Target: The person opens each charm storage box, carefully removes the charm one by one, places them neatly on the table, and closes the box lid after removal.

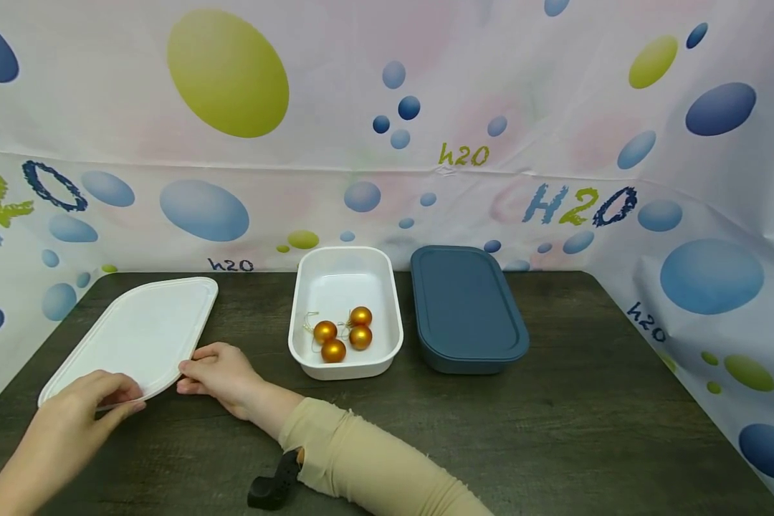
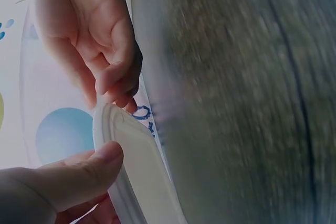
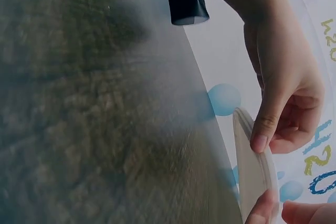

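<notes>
A white lid (image 1: 135, 333) lies tilted at the table's left, its near edge raised off the surface. My left hand (image 1: 112, 398) pinches that near edge, thumb on top. My right hand (image 1: 190, 373), in a beige sleeve, grips the lid's right edge. In the left wrist view my left hand (image 2: 105, 182) has its thumb on the lid's rim (image 2: 131, 166), and my right hand (image 2: 118, 90) pinches the rim from above. In the right wrist view my right hand (image 3: 273, 140) pinches the lid (image 3: 252, 177), with the left hand's fingertips (image 3: 283, 211) below it.
An open white container (image 1: 387, 301) holding several gold balls (image 1: 345, 333) stands mid-table. To its right sits a dark blue container (image 1: 467, 308) with its lid on. The dark wooden table (image 1: 555, 416) is walled by a bubble-print curtain (image 1: 387, 107). A black strap (image 1: 274, 487) is on my right wrist.
</notes>
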Tool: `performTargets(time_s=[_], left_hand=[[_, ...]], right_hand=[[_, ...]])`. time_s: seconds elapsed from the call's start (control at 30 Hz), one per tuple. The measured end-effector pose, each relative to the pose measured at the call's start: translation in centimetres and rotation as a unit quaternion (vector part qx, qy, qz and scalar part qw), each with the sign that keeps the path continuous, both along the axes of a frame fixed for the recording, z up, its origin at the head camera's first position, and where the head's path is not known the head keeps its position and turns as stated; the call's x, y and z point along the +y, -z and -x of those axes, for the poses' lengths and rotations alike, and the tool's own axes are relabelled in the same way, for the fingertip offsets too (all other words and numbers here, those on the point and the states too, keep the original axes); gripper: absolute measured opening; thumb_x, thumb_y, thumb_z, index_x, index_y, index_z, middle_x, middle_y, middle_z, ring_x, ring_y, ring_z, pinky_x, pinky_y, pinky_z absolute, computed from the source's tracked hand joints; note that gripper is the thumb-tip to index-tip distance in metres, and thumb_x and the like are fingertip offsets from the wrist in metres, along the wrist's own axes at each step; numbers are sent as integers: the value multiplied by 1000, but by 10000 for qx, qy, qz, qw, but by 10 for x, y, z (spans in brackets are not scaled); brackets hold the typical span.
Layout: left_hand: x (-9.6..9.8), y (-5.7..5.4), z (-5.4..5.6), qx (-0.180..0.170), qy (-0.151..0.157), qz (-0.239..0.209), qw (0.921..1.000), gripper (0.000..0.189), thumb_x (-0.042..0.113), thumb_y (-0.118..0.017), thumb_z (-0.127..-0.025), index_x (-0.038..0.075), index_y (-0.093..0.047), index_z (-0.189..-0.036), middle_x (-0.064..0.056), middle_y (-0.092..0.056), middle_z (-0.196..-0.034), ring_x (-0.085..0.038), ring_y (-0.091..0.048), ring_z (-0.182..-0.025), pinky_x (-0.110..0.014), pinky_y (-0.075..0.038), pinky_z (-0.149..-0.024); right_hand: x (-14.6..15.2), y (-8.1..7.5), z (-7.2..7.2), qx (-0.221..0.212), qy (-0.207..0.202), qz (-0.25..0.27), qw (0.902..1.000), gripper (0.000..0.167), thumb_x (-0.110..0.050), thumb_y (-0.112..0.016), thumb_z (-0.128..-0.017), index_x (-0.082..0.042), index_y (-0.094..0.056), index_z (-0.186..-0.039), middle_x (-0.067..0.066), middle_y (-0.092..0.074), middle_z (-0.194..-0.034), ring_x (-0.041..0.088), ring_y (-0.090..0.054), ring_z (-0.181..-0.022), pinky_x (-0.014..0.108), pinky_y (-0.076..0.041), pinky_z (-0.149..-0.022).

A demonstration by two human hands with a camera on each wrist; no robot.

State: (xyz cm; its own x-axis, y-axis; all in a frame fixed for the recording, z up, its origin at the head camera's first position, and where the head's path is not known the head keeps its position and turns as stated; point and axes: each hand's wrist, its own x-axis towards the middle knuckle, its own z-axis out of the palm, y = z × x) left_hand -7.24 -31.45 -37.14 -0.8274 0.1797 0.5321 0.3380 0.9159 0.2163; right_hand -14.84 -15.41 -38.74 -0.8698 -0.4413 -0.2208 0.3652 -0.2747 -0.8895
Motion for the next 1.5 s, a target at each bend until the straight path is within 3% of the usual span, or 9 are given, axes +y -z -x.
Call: performTargets(time_s=[0.17,0.4,0.57,0.87,1.13,1.4,1.5], left_hand=[[-6,3,2,-106,-17,31,9999,36,-4,-84,-55,19,-61,-70,10,-55,-72,5,-50,-65,-8,-37,-57],[-16,5,4,-528,-234,161,9982,30,-4,-83,-60,15,-63,-71,5,-56,-71,4,-49,-63,-22,-43,-52],[-20,7,5,-621,-361,225,9972,28,-4,-83,-61,13,-63,-70,4,-57,-71,3,-49,-62,-28,-44,-52],[-23,8,9,-984,-489,184,9938,22,-7,-80,-66,9,-64,-70,2,-59,-70,-1,-50,-60,-30,-44,-51],[-28,11,13,-1314,-487,202,9899,19,-9,-75,-71,9,-66,-71,-3,-62,-72,-18,-57,-63,-33,-45,-51],[-31,14,14,-1488,-478,196,9875,18,-8,-75,-71,8,-66,-73,-2,-61,-72,-15,-56,-62,-31,-45,-52],[-29,13,15,-1629,-514,148,9852,15,-6,-75,-72,6,-66,-74,-2,-61,-72,-19,-57,-63,-35,-47,-54]], right_hand=[[-1,0,-3,-36,5,308,9995,24,16,-56,-86,3,-51,-107,15,-54,-87,43,-63,-93,34,-55,-77],[-5,0,-5,-144,-30,282,9995,32,20,-53,-83,5,-60,-111,11,-56,-94,34,-64,-95,34,-53,-82],[-9,1,-7,-105,-171,249,9995,34,20,-52,-85,7,-59,-116,9,-58,-97,32,-62,-100,36,-51,-87],[-9,6,-6,-67,-520,99,9986,42,18,-52,-85,4,-55,-125,9,-59,-110,23,-59,-107,35,-49,-90],[-7,7,-6,-141,-805,139,9966,51,18,-50,-84,3,-50,-132,13,-58,-123,21,-55,-117,35,-45,-96],[-5,6,-8,-182,-878,222,9957,53,18,-50,-83,3,-49,-134,12,-56,-127,20,-54,-119,35,-43,-98],[-4,6,-9,-97,-900,173,9957,53,17,-50,-83,3,-49,-134,11,-56,-127,19,-53,-119,33,-44,-97]])
